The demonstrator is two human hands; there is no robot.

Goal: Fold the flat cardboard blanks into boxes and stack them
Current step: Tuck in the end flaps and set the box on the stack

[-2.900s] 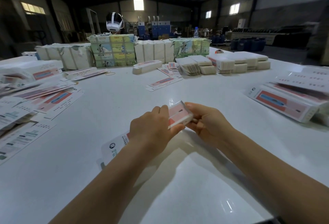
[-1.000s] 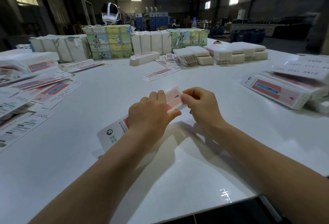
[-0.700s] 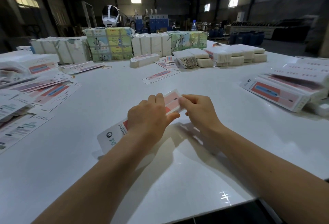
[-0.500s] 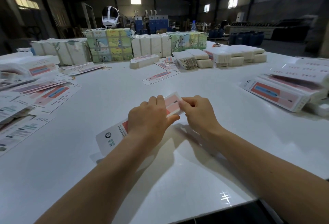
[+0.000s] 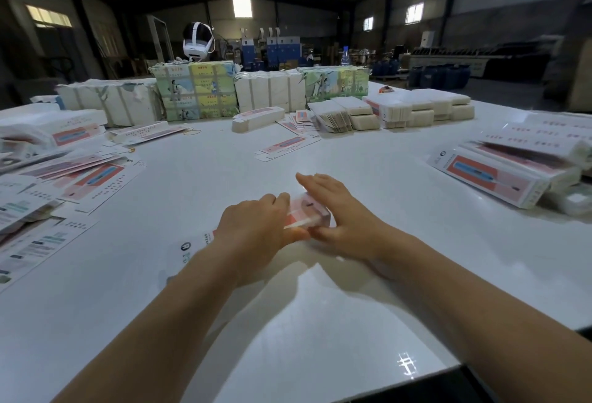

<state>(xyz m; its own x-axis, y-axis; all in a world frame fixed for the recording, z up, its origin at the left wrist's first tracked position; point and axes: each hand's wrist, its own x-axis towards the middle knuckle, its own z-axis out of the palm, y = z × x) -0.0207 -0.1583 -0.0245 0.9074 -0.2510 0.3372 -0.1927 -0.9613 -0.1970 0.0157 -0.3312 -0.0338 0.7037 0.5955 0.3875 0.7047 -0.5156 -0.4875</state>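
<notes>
The box (image 5: 306,212) — long, pink and white, partly formed — lies near the middle of the white counter (image 5: 320,322), running from lower left to upper right. The left hand (image 5: 256,229) covers its middle section, with the grip curled over the top and the thumb against the near side. The right hand (image 5: 339,210) sits at the far end of the box with fingers extended and loose; the thumb touches the end face, and the grip is relaxed rather than closed round it. Finished boxes (image 5: 490,178) lie stacked at the right edge of the counter. Flat blanks (image 5: 80,178) are spread along the left edge — one single blank (image 5: 288,146) lies alone beyond the hands. Wrapped bundles (image 5: 195,92) stand in a row at the far side.
</notes>
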